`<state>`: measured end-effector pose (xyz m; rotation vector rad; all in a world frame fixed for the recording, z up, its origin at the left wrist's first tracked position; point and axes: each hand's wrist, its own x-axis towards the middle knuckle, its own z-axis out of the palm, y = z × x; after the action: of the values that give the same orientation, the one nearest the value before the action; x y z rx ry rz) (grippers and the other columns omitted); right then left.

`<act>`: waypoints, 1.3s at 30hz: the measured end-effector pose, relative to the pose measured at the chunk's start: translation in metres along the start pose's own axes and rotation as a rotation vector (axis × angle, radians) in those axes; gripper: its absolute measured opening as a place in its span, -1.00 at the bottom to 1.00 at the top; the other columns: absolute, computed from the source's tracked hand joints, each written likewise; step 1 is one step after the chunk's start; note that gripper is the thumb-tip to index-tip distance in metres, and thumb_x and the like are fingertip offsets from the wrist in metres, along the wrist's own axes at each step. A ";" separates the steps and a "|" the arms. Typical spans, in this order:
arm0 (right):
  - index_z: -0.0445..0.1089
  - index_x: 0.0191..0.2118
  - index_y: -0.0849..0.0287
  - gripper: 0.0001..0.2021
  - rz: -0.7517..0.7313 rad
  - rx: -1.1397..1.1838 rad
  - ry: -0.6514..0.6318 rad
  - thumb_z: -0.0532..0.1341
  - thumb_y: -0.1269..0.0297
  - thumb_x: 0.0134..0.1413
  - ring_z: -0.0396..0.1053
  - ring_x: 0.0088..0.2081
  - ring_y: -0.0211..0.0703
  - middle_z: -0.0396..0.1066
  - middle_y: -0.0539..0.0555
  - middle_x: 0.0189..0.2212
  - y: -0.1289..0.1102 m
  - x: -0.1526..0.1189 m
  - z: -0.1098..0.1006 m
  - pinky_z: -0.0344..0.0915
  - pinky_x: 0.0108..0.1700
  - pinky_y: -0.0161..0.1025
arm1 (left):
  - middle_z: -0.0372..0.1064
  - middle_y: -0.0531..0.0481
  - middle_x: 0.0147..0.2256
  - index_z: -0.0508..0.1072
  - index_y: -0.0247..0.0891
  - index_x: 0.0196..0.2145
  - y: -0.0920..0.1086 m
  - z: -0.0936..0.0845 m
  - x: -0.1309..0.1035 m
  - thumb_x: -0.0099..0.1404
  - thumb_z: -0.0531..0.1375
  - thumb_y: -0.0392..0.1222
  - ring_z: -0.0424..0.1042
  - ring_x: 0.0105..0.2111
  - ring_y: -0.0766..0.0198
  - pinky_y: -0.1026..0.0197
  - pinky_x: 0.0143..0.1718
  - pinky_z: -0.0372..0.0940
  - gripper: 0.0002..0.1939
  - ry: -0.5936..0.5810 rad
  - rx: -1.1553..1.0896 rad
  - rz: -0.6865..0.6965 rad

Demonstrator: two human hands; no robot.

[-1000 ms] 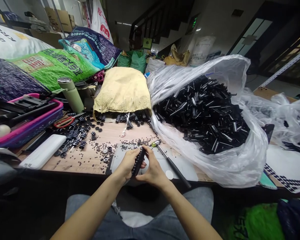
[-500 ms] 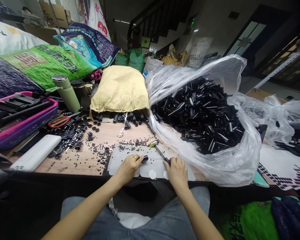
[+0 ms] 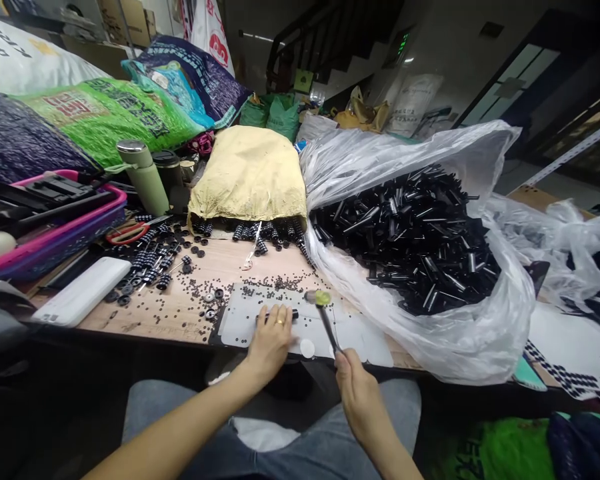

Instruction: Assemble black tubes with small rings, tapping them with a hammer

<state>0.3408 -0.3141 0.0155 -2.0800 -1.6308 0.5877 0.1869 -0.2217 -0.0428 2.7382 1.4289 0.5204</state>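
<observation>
My left hand lies over a short black tube, fingers bent across it and pressing it on the pale mat. Both ends of the tube stick out; its middle is under my fingers. In my right hand is a small hammer, gripped by the lower end of its dark handle. The hammer's head, with a yellow-green face, is blurred and stands over the mat to the right of the tube. A white round disc is at the mat's front edge.
Tiny black rings are strewn behind the mat and to its left. A large clear plastic bag of black tubular parts stands on the right. Behind are a yellow sack and a green flask; a white power bank and scissors are left.
My left hand has turned from holding the tube by its end to lying over it. My right hand has drawn back towards me, and the hammer is now raised more upright.
</observation>
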 end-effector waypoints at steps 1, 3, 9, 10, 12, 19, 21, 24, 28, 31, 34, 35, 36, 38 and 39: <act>0.10 -0.43 0.08 -0.65 -0.023 0.053 0.022 -0.24 0.01 0.17 0.21 -0.65 -0.19 0.20 -0.05 -0.70 -0.008 -0.002 -0.002 0.07 -0.56 -0.33 | 0.12 -0.33 0.07 0.11 -0.49 0.10 0.005 0.003 -0.001 0.24 -0.05 -0.06 0.03 0.10 -0.01 -0.11 0.08 -0.13 -0.45 -0.004 -0.005 -0.003; 0.13 -0.38 0.09 -0.65 -0.085 0.114 0.041 -0.25 0.04 0.18 0.22 -0.65 -0.21 0.23 -0.04 -0.68 -0.025 -0.005 0.000 0.08 -0.56 -0.34 | -0.02 -0.38 0.13 0.01 -0.55 0.14 0.013 0.010 -0.004 0.19 -0.06 0.08 -0.14 0.17 -0.05 -0.12 0.11 -0.19 -0.28 -0.023 -0.017 0.017; 0.21 -0.38 0.13 -0.59 -0.161 -0.181 -0.195 -0.27 0.07 0.19 0.37 -0.52 -0.10 0.38 0.09 -0.55 -0.040 -0.004 0.035 0.08 -0.52 -0.32 | 0.09 -0.36 0.08 0.05 -0.51 0.12 0.008 0.025 -0.003 0.20 -0.06 -0.10 0.02 0.12 -0.04 -0.11 0.05 -0.05 -0.41 -0.006 -0.031 0.096; 0.20 -0.37 0.12 -0.59 -0.153 -0.182 -0.209 -0.28 0.07 0.20 0.38 -0.52 -0.10 0.39 0.08 -0.56 -0.036 -0.001 0.036 0.07 -0.52 -0.32 | 0.14 -0.36 0.04 0.10 -0.51 0.10 0.006 0.023 0.000 0.21 -0.05 -0.14 0.08 0.08 -0.03 -0.09 0.02 0.01 -0.45 -0.002 -0.052 0.084; 0.17 -0.36 0.11 -0.60 -0.130 -0.157 -0.157 -0.30 0.08 0.21 0.37 -0.52 -0.12 0.38 0.04 -0.57 -0.027 0.007 0.030 0.07 -0.51 -0.32 | 0.27 -0.33 -0.08 0.20 -0.47 0.03 0.005 0.014 0.005 0.22 -0.06 -0.27 0.23 -0.04 0.01 -0.03 -0.07 0.13 -0.57 -0.016 -0.106 0.011; 0.09 -0.45 0.09 -0.67 0.030 -0.465 0.090 -0.19 0.03 0.19 0.34 -0.51 -0.10 0.33 0.02 -0.55 0.026 0.047 0.006 0.03 -0.53 -0.30 | 0.37 -0.18 -0.31 0.33 -0.30 -0.10 -0.011 -0.024 0.035 0.23 0.03 -0.14 0.33 -0.30 0.11 0.13 -0.33 0.25 -0.68 -0.115 -0.379 -0.015; 0.10 -0.46 0.10 -0.69 0.011 -0.555 0.157 -0.14 0.05 0.18 0.33 -0.43 -0.09 0.32 0.05 -0.48 0.038 0.054 0.009 0.08 -0.49 -0.28 | 0.35 -0.26 -0.24 0.29 -0.33 -0.04 -0.035 -0.026 0.068 0.27 -0.04 -0.13 0.33 -0.28 0.10 0.12 -0.35 0.24 -0.64 -0.029 -0.281 -0.217; 0.13 -0.45 0.12 -0.75 -0.032 -0.632 0.228 -0.04 0.09 0.14 0.30 -0.34 -0.05 0.28 0.08 -0.43 0.048 0.057 0.017 0.16 -0.41 -0.23 | 0.30 -0.38 -0.20 0.30 -0.45 -0.09 -0.078 -0.025 0.122 0.26 -0.13 -0.36 0.29 -0.22 0.03 0.06 -0.32 0.20 -0.66 0.051 -0.093 -0.335; 0.16 -0.41 0.14 -0.80 -0.058 -0.556 0.249 0.01 0.14 0.12 0.27 -0.34 -0.06 0.25 0.08 -0.41 0.051 0.054 0.021 0.22 -0.36 -0.18 | 0.23 -0.31 -0.05 0.40 -0.36 -0.28 -0.115 -0.018 0.156 0.15 -0.07 -0.50 0.18 -0.06 0.02 -0.01 -0.15 0.11 -0.70 0.039 -0.040 -0.109; 0.19 -0.32 0.14 -0.86 -0.134 -0.377 0.282 0.03 0.19 0.11 0.27 -0.30 -0.08 0.26 0.09 -0.34 0.046 0.064 0.014 0.25 -0.30 -0.18 | 0.29 -0.25 -0.11 0.41 -0.34 -0.36 -0.129 -0.017 0.157 0.11 -0.03 -0.52 0.18 -0.05 0.06 0.01 -0.07 0.07 -0.73 0.013 -0.031 0.077; 0.20 -0.26 0.16 -0.88 -0.241 -0.242 0.357 0.04 0.25 0.10 0.26 -0.24 -0.07 0.27 0.11 -0.30 0.038 0.097 -0.001 0.25 -0.24 -0.16 | 0.33 -0.24 -0.19 0.40 -0.36 -0.28 -0.133 -0.021 0.154 0.10 -0.08 -0.57 0.19 -0.06 0.08 -0.02 -0.03 0.02 -0.65 0.025 -0.011 0.167; 0.21 -0.26 0.16 -0.88 -0.269 -0.221 0.388 0.03 0.27 0.10 0.25 -0.23 -0.06 0.27 0.12 -0.30 0.035 0.114 -0.007 0.24 -0.23 -0.14 | 0.33 -0.24 -0.20 0.38 -0.37 -0.24 -0.130 -0.022 0.151 0.11 -0.11 -0.57 0.20 -0.06 0.07 -0.03 -0.03 0.02 -0.62 0.048 -0.021 0.173; 0.23 -0.26 0.18 -0.88 -0.281 -0.209 0.412 0.02 0.30 0.10 0.25 -0.22 -0.05 0.28 0.13 -0.30 0.031 0.134 -0.011 0.23 -0.21 -0.13 | 0.33 -0.25 -0.21 0.36 -0.38 -0.19 -0.124 -0.024 0.148 0.14 -0.12 -0.55 0.21 -0.08 0.07 -0.03 -0.04 0.04 -0.62 0.076 -0.060 0.169; 0.25 -0.24 0.21 -0.86 -0.274 -0.195 0.441 0.01 0.32 0.10 0.23 -0.16 -0.05 0.29 0.15 -0.27 0.023 0.178 -0.018 0.21 -0.16 -0.12 | 0.33 -0.25 -0.24 0.32 -0.38 -0.11 -0.105 -0.029 0.136 0.23 -0.11 -0.43 0.26 -0.17 0.08 0.01 -0.14 0.14 -0.67 0.119 -0.244 0.120; 0.25 -0.25 0.22 -0.84 -0.269 -0.186 0.447 0.00 0.31 0.10 0.24 -0.16 -0.06 0.29 0.15 -0.28 0.019 0.201 -0.019 0.21 -0.17 -0.13 | 0.33 -0.23 -0.27 0.31 -0.37 -0.08 -0.093 -0.031 0.128 0.26 -0.08 -0.34 0.29 -0.24 0.10 0.05 -0.22 0.19 -0.69 0.114 -0.387 0.076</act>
<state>0.4108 -0.1238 0.0065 -1.8887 -1.6948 -0.1183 0.1714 -0.0695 0.0087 2.4918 1.1028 0.8671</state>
